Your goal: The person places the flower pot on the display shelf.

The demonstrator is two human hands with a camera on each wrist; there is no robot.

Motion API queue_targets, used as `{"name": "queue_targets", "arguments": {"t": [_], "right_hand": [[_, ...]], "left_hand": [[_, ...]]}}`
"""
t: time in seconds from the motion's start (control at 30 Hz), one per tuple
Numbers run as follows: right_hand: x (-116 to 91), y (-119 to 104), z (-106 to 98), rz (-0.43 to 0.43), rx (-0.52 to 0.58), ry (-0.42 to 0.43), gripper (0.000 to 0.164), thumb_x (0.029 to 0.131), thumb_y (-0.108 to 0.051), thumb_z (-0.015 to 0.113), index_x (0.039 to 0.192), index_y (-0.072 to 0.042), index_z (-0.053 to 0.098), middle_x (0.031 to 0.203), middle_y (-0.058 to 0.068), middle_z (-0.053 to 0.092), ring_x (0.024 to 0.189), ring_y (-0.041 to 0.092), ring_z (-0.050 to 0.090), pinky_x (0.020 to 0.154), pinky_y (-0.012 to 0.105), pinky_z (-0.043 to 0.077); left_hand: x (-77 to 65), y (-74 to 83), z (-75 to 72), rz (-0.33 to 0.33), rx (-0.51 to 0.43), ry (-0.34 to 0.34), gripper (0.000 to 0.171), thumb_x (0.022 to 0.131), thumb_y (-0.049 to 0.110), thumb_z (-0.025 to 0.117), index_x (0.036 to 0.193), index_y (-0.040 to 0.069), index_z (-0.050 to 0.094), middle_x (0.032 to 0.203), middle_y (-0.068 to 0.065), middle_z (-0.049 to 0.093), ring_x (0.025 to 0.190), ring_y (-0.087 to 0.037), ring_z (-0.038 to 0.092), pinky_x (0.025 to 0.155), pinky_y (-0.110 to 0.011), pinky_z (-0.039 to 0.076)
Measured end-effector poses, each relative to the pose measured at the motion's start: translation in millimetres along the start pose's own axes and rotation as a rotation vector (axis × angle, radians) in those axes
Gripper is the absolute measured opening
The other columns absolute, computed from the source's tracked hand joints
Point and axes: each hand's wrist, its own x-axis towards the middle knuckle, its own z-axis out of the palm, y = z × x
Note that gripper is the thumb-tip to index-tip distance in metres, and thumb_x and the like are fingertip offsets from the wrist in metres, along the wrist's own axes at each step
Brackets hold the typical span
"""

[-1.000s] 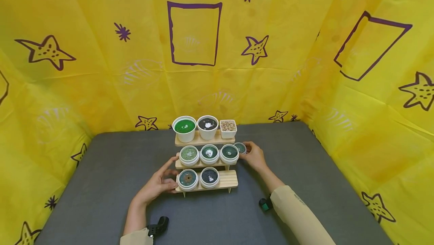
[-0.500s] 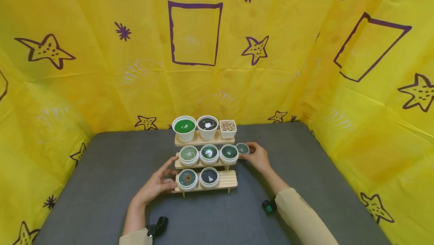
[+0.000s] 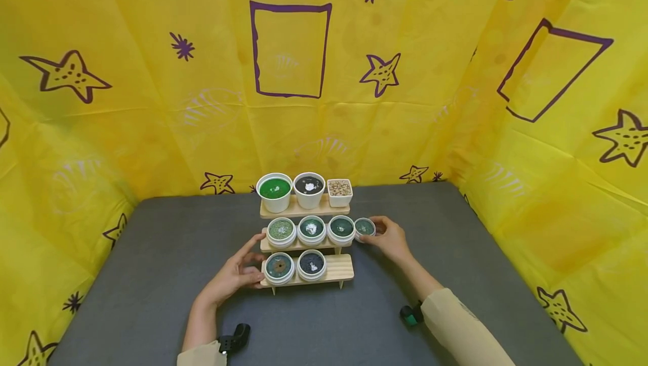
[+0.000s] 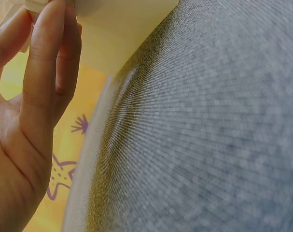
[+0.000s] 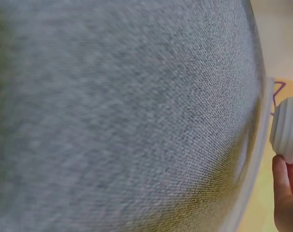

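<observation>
A three-tier wooden stand [image 3: 338, 266] carries white cups with green and dark fillings. At its left side my left hand [image 3: 234, 274] holds the ends of the tiers, the index finger by the middle tier and the thumb by the lowest. In the left wrist view the fingers of that hand [image 4: 37, 96] meet a pale piece at the top edge. To the right of the middle tier, my right hand [image 3: 391, 240] grips a small white cup with a green filling [image 3: 365, 227]. The right wrist view shows this cup's ribbed white side [image 5: 287, 130] above the fingertips.
On the top tier stand a bright green cup [image 3: 275, 188], a dark cup [image 3: 310, 185] and a square bowl of pale bits [image 3: 340, 188]. The lowest tier bears two cups at its left and middle. Yellow cloth [image 3: 324, 130] walls surround the grey table [image 3: 177, 242].
My right hand has moved right and slightly nearer with the small cup, away from behind the middle tier's right cup. The left hand stays at the stand.
</observation>
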Motion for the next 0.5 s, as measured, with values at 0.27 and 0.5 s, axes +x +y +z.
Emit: {"name": "queue_targets", "arguments": {"t": [0.27, 0.5], "right_hand": [[-13.1, 0.3, -8.5, -0.010, 0.028, -0.032, 0.057, 0.072, -0.015, 0.087, 0.121, -0.001, 0.064, 0.114, 0.020, 0.071, 0.101, 0.030, 0.071, 0.085, 0.034, 0.060], [-23.4, -4.3, -16.9, -0.027, 0.034, -0.086, 0.058, 0.072, -0.017, 0.088, 0.123, -0.002, 0.064, 0.114, 0.020, 0.071, 0.099, 0.028, 0.072, 0.084, 0.031, 0.060]], "left_hand": [[-0.2, -0.4, 0.0, -0.001, 0.009, 0.007, 0.091, 0.090, 0.002, 0.067, 0.159, 0.022, 0.013, 0.122, -0.021, 0.045, 0.077, -0.004, 0.067, 0.069, -0.026, 0.061], [0.4, 0.2, 0.3, -0.027, 0.000, 0.011, 0.092, 0.089, 0.003, 0.068, 0.159, 0.022, 0.012, 0.127, -0.030, 0.041, 0.076, -0.005, 0.067, 0.070, -0.026, 0.061]]}}
